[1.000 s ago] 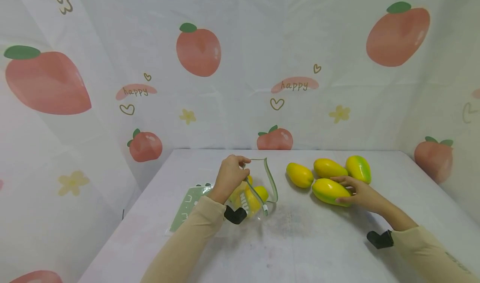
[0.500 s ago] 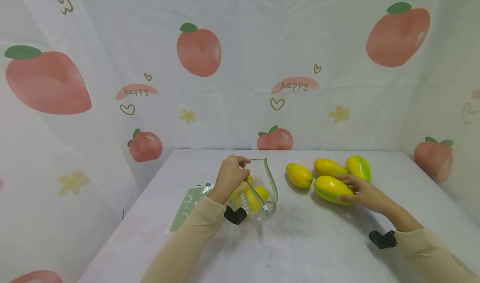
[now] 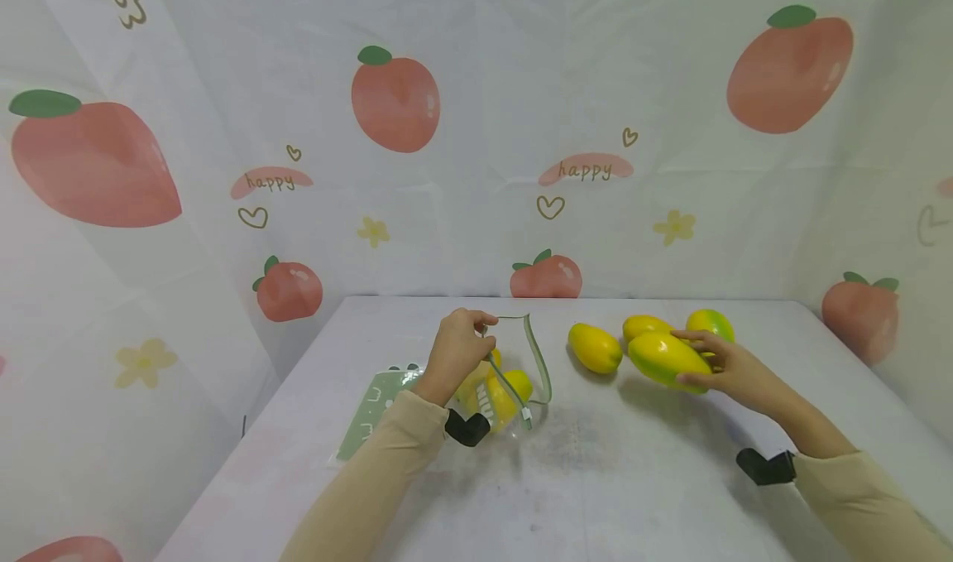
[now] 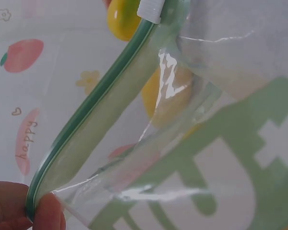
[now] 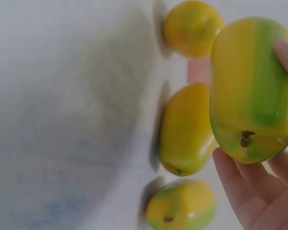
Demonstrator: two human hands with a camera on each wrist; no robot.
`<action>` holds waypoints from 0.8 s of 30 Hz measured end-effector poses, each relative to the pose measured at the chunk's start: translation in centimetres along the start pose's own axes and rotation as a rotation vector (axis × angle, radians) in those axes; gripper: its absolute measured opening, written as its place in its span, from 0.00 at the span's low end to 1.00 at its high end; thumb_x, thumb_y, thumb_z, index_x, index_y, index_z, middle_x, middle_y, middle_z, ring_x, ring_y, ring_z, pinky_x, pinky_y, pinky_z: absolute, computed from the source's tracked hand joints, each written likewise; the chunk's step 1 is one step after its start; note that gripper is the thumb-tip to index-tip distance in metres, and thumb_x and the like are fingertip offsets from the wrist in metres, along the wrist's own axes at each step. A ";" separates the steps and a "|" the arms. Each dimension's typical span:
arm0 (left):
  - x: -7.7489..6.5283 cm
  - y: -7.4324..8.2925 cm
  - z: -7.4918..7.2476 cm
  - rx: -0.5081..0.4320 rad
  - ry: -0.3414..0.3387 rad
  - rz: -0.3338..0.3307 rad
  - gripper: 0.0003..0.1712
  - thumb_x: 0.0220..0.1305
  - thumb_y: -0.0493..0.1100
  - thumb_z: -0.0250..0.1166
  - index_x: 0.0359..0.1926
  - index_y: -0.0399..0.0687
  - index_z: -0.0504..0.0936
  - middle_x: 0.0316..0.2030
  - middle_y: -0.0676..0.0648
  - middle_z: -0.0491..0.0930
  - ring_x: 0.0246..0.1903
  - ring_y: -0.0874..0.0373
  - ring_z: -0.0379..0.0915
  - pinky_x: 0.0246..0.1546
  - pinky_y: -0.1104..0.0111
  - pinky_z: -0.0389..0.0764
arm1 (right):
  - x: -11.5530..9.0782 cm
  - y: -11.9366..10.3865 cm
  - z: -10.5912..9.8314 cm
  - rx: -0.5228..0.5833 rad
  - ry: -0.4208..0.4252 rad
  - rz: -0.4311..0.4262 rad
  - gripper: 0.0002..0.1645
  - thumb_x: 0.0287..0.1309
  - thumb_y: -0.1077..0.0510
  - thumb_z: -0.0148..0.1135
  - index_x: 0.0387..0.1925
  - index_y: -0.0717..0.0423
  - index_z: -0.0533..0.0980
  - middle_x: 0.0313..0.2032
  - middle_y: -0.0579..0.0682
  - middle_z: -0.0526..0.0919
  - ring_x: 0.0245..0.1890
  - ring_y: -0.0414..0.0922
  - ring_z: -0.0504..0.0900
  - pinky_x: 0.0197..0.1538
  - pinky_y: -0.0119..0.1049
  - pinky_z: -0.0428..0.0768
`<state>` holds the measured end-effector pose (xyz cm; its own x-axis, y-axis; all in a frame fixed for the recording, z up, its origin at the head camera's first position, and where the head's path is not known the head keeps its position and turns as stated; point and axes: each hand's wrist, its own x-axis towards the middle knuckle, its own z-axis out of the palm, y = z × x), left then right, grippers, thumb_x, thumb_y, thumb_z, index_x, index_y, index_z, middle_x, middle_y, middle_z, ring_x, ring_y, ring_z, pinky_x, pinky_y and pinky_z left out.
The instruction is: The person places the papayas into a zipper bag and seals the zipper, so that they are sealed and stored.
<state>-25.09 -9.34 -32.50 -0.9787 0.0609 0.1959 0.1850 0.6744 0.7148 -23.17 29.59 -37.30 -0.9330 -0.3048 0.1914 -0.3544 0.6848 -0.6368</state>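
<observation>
My left hand pinches the green zip edge of a clear zip bag between thumb and finger. The bag stands with its mouth spread, a white slider on the zip, and yellow fruit inside. My right hand grips a yellow-green mango, thumb on the near side and fingers round the far side. In the right wrist view that mango shows a green stripe and a brown stem spot. It is raised off the table, with a shadow below it.
Three more mangoes lie on the white table: one at the left, one behind the held fruit, one at the back right. A flat green-printed bag lies left of the left hand. A fruit-printed curtain hangs behind.
My right hand has closed on the front mango and lifted it up off the table, slightly to the right. The left hand and the bag stay where they were.
</observation>
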 end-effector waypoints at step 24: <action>-0.1 0.1 0.0 0.005 0.003 0.017 0.17 0.55 0.31 0.63 0.47 0.40 0.85 0.45 0.36 0.81 0.24 0.59 0.75 0.27 0.73 0.81 | 0.4 -4.4 0.4 0.055 0.057 -0.069 0.38 0.57 0.54 0.67 0.67 0.56 0.64 0.57 0.65 0.74 0.51 0.62 0.78 0.48 0.38 0.83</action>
<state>-24.98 -9.28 -32.43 -0.9753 0.0701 0.2097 0.2009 0.6772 0.7079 -21.99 26.19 -34.74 -0.9092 -0.3105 0.2772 -0.4151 0.6258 -0.6604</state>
